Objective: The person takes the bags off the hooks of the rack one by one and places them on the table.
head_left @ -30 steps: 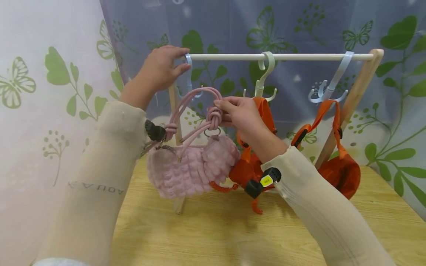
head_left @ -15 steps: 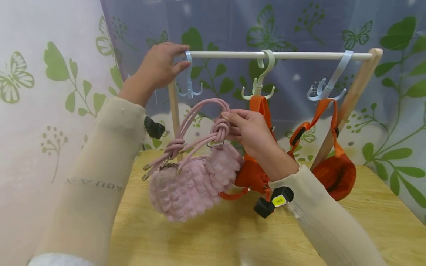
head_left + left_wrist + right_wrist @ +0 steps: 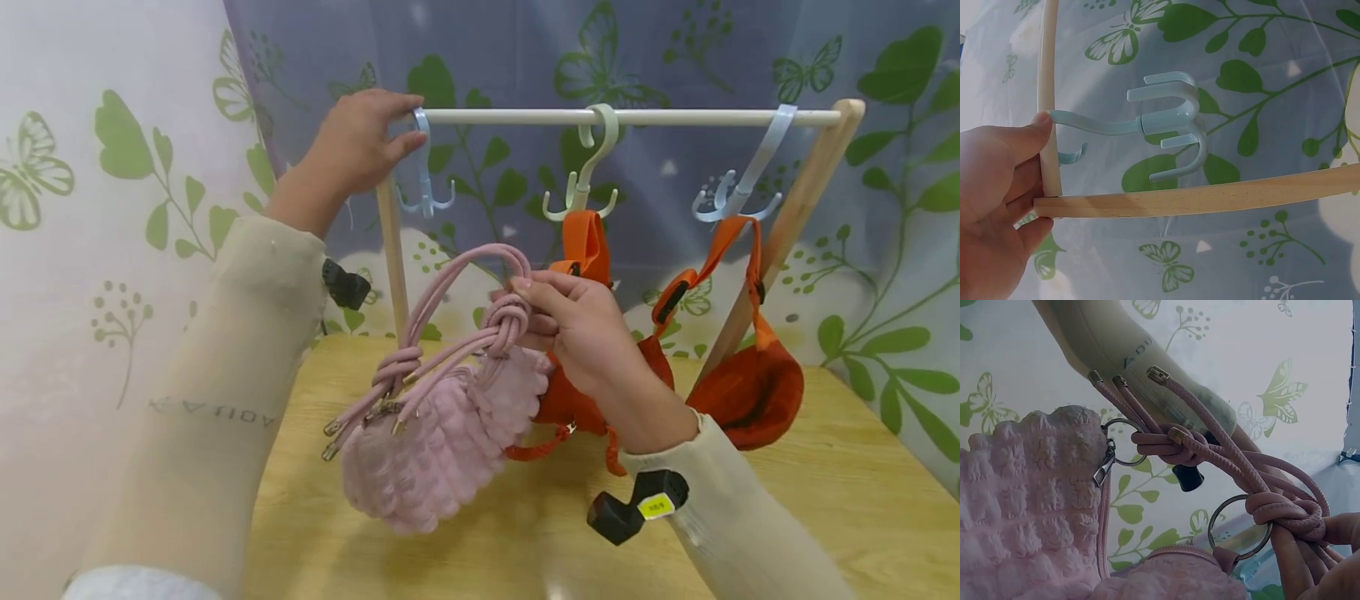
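Note:
My right hand [image 3: 585,325] pinches the knotted cord handle [image 3: 506,321] of a puffy pink handbag [image 3: 442,450]. Tilted with its left end lower, the bag hangs in front of the rack over the table. A close look from the right wrist shows my fingertips at the knot beside a metal ring [image 3: 1240,526]. At the rack's left end, my left hand [image 3: 363,142] grips the white rail [image 3: 1049,62], thumb on its near side and fingers behind. Right by the thumb is the top of a light blue hook [image 3: 1166,122], whose prongs carry nothing.
A pale green hook [image 3: 581,187] and another blue hook [image 3: 738,196] hang from the rail, with orange bags [image 3: 757,392] below them. Wooden legs [image 3: 795,217] hold up the rail. The wood-grain table [image 3: 480,550] reaches toward me, with a leaf-patterned curtain behind.
My right hand has lowered the pink handbag away from the left hook, down and slightly right, and the bag has tilted more. My left hand has stayed at the rail's end.

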Demonstrator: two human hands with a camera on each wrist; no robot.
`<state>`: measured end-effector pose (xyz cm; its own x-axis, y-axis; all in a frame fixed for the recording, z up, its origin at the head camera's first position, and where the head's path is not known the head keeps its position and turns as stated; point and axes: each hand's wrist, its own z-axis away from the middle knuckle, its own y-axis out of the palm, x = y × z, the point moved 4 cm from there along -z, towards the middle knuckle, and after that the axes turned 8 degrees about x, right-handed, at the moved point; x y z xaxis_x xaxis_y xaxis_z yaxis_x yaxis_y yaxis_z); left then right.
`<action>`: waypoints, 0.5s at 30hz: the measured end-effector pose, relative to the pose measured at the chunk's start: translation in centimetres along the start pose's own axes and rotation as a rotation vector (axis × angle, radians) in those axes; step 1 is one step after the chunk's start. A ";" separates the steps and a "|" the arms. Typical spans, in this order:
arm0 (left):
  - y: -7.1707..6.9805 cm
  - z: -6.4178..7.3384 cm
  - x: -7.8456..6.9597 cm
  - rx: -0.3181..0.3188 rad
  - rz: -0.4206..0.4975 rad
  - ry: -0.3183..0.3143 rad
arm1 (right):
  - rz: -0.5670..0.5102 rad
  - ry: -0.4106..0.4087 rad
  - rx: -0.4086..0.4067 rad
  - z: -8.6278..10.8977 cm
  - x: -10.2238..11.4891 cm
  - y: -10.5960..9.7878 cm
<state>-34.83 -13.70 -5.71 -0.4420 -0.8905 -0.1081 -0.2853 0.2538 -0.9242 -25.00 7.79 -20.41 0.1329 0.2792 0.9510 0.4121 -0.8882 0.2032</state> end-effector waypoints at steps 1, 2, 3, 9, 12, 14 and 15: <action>0.0 0.0 0.0 -0.003 0.000 -0.001 | -0.007 -0.003 0.010 0.2 -0.1 0.1; -0.1 0.0 0.0 -0.006 0.000 -0.003 | -0.016 -0.002 0.018 0.4 -0.2 0.3; -0.1 0.0 0.0 -0.010 0.000 -0.004 | -0.024 -0.003 0.022 0.6 -0.3 0.5; -0.1 0.0 0.1 -0.009 0.007 -0.013 | -0.076 0.008 0.045 1.4 -1.1 1.7; 0.0 0.0 0.1 -0.009 0.009 -0.009 | -0.115 0.011 0.056 1.9 -1.4 2.3; 0.0 0.0 0.1 -0.010 0.011 -0.007 | -0.127 0.008 0.057 2.1 -1.5 2.7; 0.1 0.0 0.1 -0.010 0.011 -0.006 | -0.132 0.003 0.062 2.2 -1.5 2.8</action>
<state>-34.89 -13.76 -5.80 -0.4403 -0.8897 -0.1208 -0.2884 0.2676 -0.9193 -22.06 5.68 -21.78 0.0710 0.3907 0.9178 0.4804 -0.8198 0.3118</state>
